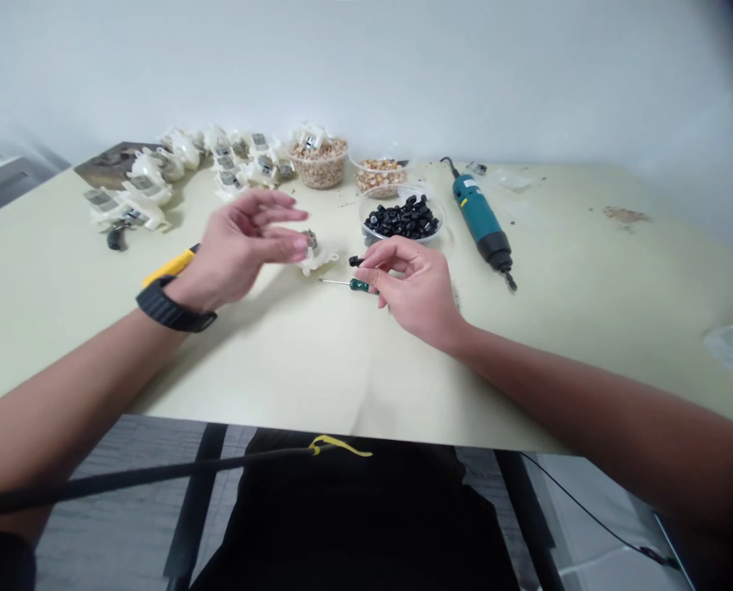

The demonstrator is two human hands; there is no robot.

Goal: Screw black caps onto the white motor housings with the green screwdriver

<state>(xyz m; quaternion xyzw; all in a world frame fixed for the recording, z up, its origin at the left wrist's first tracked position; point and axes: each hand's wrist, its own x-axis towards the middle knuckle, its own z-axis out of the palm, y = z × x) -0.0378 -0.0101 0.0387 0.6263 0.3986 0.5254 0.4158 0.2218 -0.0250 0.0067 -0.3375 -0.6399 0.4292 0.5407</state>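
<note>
My left hand, with a black band on its wrist, is raised over the table with its fingers apart and holds nothing. Just beyond its fingertips lies a white plastic part with a small metal piece on top. Between thumb and fingers, my right hand pinches a small black part. A screwdriver with a green handle lies partly hidden under that hand. Behind it stands a clear bowl of black parts.
White plastic assemblies crowd the back left. Two tubs of small brown pieces stand at the back. A teal power screwdriver lies right of the bowl. A yellow tool is beside my left wrist. A dark cord crosses below the table edge.
</note>
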